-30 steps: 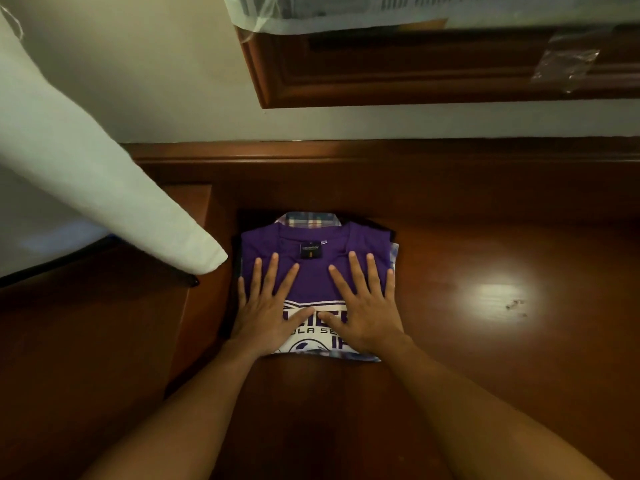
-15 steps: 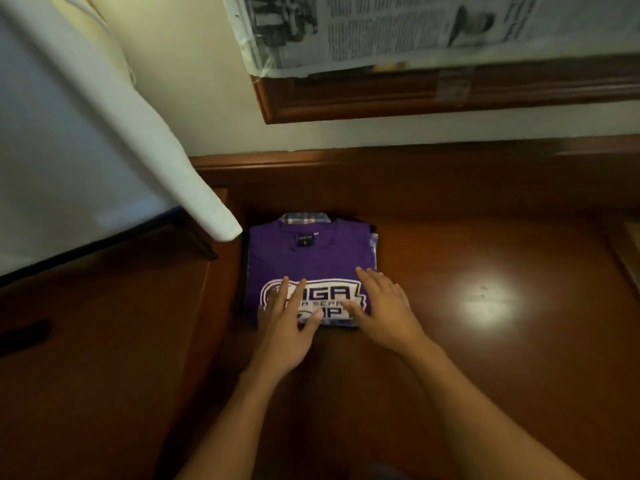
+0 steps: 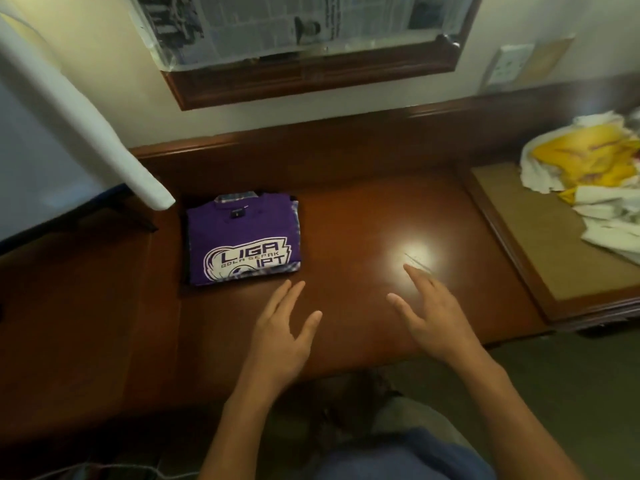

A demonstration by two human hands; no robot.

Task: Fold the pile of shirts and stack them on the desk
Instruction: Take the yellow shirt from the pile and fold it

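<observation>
A folded purple shirt (image 3: 242, 239) with a white logo lies on top of a small stack on the dark wooden desk (image 3: 346, 216); a plaid shirt edge shows beneath it at the back. My left hand (image 3: 280, 336) hovers open over the desk just in front and to the right of the stack, apart from it. My right hand (image 3: 431, 315) is open too, fingers spread, over the desk's middle near a bright light reflection. Both hands hold nothing. A loose pile of yellow and white shirts (image 3: 588, 174) lies at the far right.
A white ironing board tip (image 3: 138, 178) juts over the desk's left end above the stack. A framed panel covered with newspaper (image 3: 304, 39) hangs on the wall. A tan inset surface (image 3: 540, 247) lies under the pile. A wall socket (image 3: 509, 62) sits upper right.
Both hands lifted off the purple shirt and drew back toward me and to the right. The view swung right, bringing the loose shirt pile into sight.
</observation>
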